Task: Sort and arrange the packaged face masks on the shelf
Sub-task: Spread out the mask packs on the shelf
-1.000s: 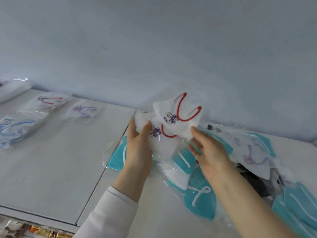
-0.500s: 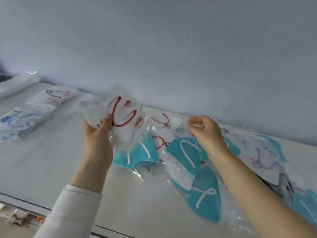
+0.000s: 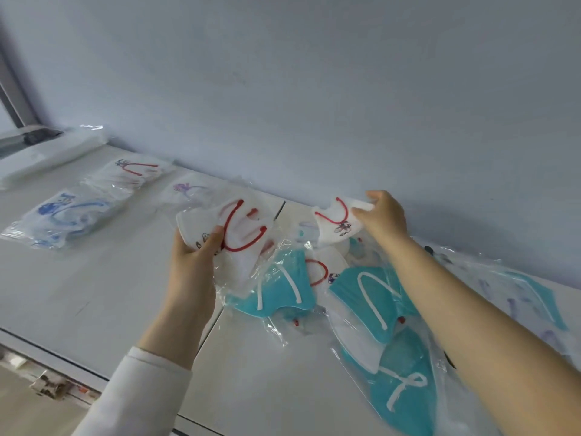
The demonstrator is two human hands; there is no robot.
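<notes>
Pale blue wall [image 3: 314, 89], grey frame [image 3: 14, 86]

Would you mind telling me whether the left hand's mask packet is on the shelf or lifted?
Lifted: the left hand grips the red-strapped mask packet clear of the shelf.

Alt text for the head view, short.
Left hand grips a packaged white mask with red loops while right hand pinches another red-loop mask over a heap of teal masks on a white shelf. Sorted packs lie left.
</notes>
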